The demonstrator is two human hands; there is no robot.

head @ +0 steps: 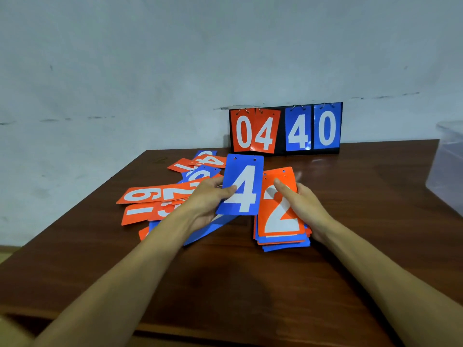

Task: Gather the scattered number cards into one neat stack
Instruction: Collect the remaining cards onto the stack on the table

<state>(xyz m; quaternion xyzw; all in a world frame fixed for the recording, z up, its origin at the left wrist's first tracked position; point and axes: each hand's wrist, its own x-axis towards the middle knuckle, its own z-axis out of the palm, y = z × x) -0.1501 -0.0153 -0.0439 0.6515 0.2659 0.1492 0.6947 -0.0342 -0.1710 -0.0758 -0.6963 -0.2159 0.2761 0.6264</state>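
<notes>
Across the desk, scattered number cards are lying at ten o'clock, and the right hand is curling its grip round the uneven stack at center. The left hand is pinching its grip on a blue 4 card at the stack's nine o'clock. Landing it crooked is likely to worsen the fanning, since the lower cards are jutting out.
</notes>
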